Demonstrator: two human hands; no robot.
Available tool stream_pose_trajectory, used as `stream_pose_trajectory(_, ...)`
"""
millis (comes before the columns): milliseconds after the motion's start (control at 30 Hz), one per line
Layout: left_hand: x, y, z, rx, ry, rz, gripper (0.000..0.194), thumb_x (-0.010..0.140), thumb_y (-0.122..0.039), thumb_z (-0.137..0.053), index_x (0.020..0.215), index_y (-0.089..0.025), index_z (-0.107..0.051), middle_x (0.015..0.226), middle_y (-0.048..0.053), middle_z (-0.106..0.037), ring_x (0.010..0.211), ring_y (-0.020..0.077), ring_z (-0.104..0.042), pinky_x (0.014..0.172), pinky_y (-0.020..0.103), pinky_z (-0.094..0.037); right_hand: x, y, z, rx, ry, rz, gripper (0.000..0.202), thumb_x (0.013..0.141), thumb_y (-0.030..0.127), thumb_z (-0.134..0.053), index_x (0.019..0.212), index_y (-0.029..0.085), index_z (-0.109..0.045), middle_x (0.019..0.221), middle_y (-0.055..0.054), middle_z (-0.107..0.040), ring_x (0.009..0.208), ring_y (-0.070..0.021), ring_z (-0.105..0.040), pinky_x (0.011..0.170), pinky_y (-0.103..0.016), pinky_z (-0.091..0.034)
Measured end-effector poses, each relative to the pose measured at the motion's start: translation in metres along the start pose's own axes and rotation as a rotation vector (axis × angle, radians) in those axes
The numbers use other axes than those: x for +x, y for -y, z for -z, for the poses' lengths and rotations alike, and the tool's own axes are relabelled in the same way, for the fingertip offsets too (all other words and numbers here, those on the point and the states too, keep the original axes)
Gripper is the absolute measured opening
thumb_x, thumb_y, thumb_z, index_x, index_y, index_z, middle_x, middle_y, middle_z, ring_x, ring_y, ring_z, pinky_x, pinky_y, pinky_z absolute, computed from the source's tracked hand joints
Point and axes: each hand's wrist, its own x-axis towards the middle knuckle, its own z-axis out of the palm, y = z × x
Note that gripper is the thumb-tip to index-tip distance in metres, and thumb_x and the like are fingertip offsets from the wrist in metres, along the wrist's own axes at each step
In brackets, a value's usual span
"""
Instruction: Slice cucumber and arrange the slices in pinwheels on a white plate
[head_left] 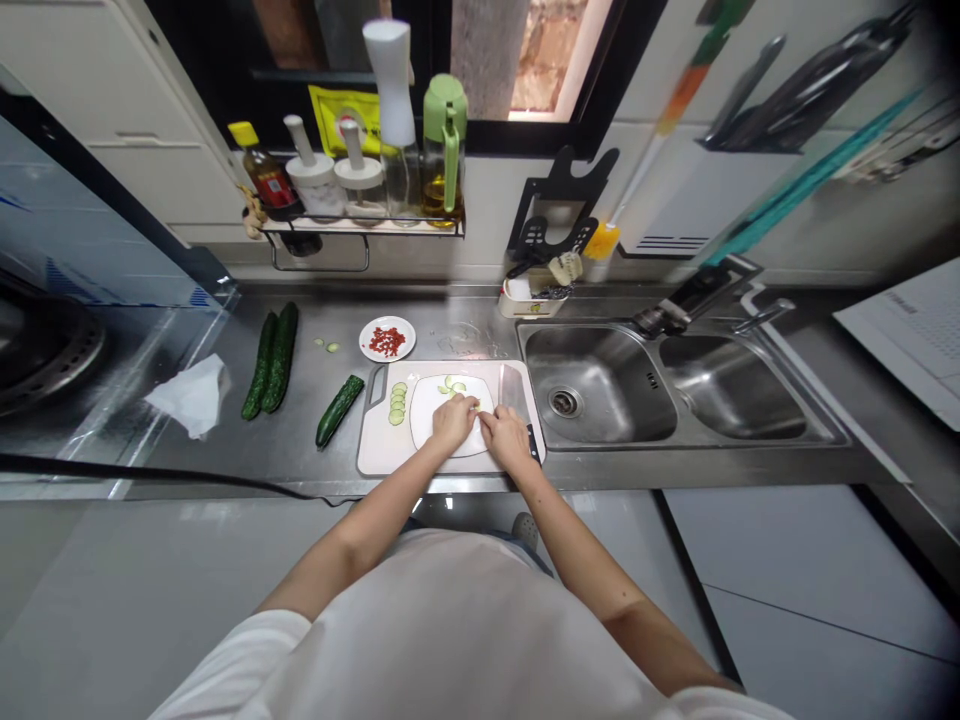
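The head camera showed both hands meeting over a white plate (450, 420) on the cutting board (375, 450) at the counter's front edge. The left hand (454, 420) had its fingers pinched together on cucumber slices (454, 385), seemingly to arrange them; whether the right hand (506, 435) gripped anything, I could not tell. A row of slices (397, 403) lay on the board's left side, a cleaver (514, 392) flat at its right, out of the way. The steel counter (300, 450) also carried whole cucumbers (271, 360), a cut half (339, 408), a chilli dish (387, 338), and a double sink (675, 390) to the right.
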Motion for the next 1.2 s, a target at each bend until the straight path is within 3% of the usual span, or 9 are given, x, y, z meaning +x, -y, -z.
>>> stream_pose_trajectory(867,0.004,-0.002,0.002,0.006,0.002,0.001,0.029,0.095,-0.031,-0.044,0.117,-0.028,-0.063,0.112,0.005,-0.063,0.101,0.0188,-0.059,0.084,0.029,-0.045,0.003,0.002,-0.002,0.029,-0.014,-0.043,0.034,0.099,0.031,-0.038,0.114,0.024,-0.068,0.098,-0.01,-0.057,0.094,-0.0226,-0.044,0.075,-0.03,-0.029)
stream_pose_trajectory(1200,-0.004,0.001,0.006,-0.016,-0.027,0.013,0.029,0.095,-0.031,-0.043,0.117,-0.028,-0.063,0.112,0.004,-0.062,0.097,0.0182,-0.059,0.082,0.028,-0.045,-0.008,-0.001,-0.004,0.061,-0.099,-0.056,0.036,0.098,0.033,-0.038,0.116,0.022,-0.067,0.096,-0.01,-0.059,0.092,-0.0224,-0.044,0.077,-0.03,-0.029)
